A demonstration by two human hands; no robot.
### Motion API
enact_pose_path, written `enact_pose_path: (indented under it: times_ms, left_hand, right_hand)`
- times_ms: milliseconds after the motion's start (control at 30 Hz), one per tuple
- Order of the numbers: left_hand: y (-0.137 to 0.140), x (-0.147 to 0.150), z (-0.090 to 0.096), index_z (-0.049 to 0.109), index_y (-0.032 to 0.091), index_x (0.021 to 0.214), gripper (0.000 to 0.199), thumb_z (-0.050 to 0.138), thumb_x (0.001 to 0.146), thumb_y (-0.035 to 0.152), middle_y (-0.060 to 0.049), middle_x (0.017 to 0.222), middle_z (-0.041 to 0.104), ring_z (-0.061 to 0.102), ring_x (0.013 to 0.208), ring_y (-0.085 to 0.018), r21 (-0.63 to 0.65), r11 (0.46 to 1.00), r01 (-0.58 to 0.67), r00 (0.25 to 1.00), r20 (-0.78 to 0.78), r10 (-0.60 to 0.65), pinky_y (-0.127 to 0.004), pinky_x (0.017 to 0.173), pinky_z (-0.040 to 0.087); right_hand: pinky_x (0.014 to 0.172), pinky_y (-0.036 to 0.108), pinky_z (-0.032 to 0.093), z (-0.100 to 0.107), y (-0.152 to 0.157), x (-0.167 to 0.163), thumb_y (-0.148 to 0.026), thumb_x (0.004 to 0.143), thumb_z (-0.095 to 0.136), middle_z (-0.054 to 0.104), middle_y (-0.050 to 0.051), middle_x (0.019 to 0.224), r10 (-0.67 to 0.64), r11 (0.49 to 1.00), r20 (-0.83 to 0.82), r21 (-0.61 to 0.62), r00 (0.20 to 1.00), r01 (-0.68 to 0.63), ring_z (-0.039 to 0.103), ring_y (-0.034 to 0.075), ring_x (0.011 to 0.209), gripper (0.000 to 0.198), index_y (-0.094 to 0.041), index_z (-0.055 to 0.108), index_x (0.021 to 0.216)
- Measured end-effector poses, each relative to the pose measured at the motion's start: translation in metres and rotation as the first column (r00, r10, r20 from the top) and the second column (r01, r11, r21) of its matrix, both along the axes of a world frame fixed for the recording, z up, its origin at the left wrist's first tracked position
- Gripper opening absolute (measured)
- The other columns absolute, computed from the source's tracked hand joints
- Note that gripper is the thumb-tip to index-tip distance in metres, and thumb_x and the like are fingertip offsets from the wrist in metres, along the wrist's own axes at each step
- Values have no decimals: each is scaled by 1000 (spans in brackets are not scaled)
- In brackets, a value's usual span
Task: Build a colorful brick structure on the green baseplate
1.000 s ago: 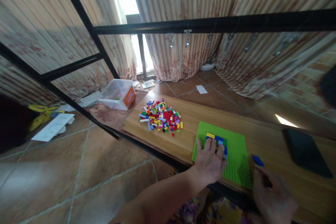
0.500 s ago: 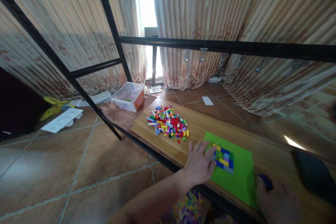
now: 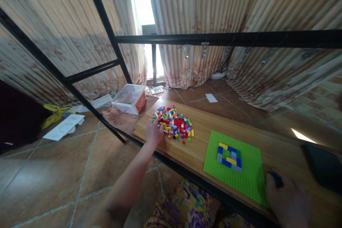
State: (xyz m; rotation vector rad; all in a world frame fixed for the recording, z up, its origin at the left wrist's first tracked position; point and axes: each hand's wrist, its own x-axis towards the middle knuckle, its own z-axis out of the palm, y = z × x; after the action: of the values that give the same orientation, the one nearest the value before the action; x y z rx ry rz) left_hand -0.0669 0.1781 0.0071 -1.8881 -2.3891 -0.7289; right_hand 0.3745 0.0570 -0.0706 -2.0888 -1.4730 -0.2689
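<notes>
Small multicoloured plastic bricks are heaped on the left part of a long, pale brown wooden tabletop. At the near right, a dark blue plastic brick appears to be clamped between the thumb and fingers of the right hand, though the detail is blurred. Just beside it lies a square, bright green studded baseplate, on which a flat block of blue, yellow and grey bricks is set. Farther left, the near left edge of the heap is met by the bent fingers of the left hand; whether a piece is gripped cannot be told. Pieces are probably best lifted singly from this edge with the fingertips, so that neighbours are not scattered and the loose red brick is not swept off. The near right is bordered by a black flat rectangular slab, near the right hand. Beyond the heap, a clear plastic box with an orange label is placed. Farther off, a black metal rail is seen crossing before striped, floral curtains; reach to the heap is not blocked by it.
</notes>
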Motion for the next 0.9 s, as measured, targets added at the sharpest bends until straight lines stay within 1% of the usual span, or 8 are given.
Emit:
enact_pose_path:
  times_ms: [100, 200, 367, 567, 633, 733, 833, 900]
  left_hand:
    - [5, 3, 2, 65, 17, 110, 34, 48, 87, 34, -13, 111, 65, 56, 107, -31, -66, 998, -20, 998, -65, 16, -44, 89, 42]
    - [8, 7, 1, 66, 18, 107, 33, 45, 87, 35, -14, 111, 64, 54, 108, -32, -78, 997, -29, 996, -84, 22, -45, 89, 41]
    - [13, 9, 2, 67, 19, 101, 30, 45, 87, 34, -13, 110, 65, 54, 109, -32, -96, 995, -35, 995, -97, 26, -45, 89, 39]
    - [10, 13, 7, 67, 20, 98, 30, 45, 86, 37, -11, 109, 66, 54, 108, -31, -26, 1000, -9, 997, -72, 7, -44, 91, 39]
    - [3, 21, 8, 67, 18, 97, 30, 46, 86, 37, -11, 106, 67, 57, 104, -28, 12, 1000, 27, 1000, -7, -27, -40, 89, 42]
    - [-13, 43, 10, 65, 18, 93, 27, 50, 83, 38, -8, 94, 69, 63, 84, -23, 6, 995, 97, 979, 182, -96, -33, 80, 46]
    - [-32, 74, 13, 63, 20, 87, 22, 53, 81, 38, -3, 80, 68, 63, 71, -19, -53, 978, 204, 911, 377, -169, -31, 72, 48]
    - [-42, 94, 14, 60, 20, 86, 18, 55, 80, 35, -2, 80, 67, 63, 70, -17, -34, 955, 294, 847, 472, -244, -29, 71, 48]
  right_hand:
    - [83, 48, 42, 6, 0, -6, -40, 82, 42, 66, 19, 98, 12, 1000, 34, 12, 999, -13, 57, 35, 95, 43, -12, 67, 101]
    - [85, 46, 40, 9, 1, -10, -35, 82, 43, 66, 18, 99, 10, 999, 42, 45, 999, -11, 56, 31, 96, 37, -12, 66, 99]
    - [86, 45, 40, 11, 1, -14, -34, 82, 44, 66, 16, 99, -4, 999, -9, 54, 1000, 4, 55, 30, 96, 33, -14, 66, 98]
    - [87, 45, 40, 10, 2, -15, -32, 82, 47, 67, 15, 101, 4, 996, -38, 87, 999, -1, 55, 29, 98, 30, -15, 66, 98]
    - [88, 44, 40, 9, 2, -15, -32, 83, 47, 67, 15, 101, 0, 996, -43, 93, 999, 4, 55, 29, 99, 30, -15, 66, 98]
    - [89, 44, 40, 9, 2, -16, -32, 84, 46, 67, 14, 103, -11, 996, -51, 90, 999, 16, 55, 28, 99, 30, -16, 66, 100]
    - [89, 43, 39, 10, 2, -16, -32, 84, 46, 67, 15, 105, -14, 997, -64, 80, 998, 19, 54, 27, 100, 31, -15, 66, 100]
    - [89, 43, 39, 11, 2, -17, -31, 84, 46, 68, 14, 104, -14, 997, -75, 73, 997, 20, 54, 27, 100, 30, -15, 66, 100]
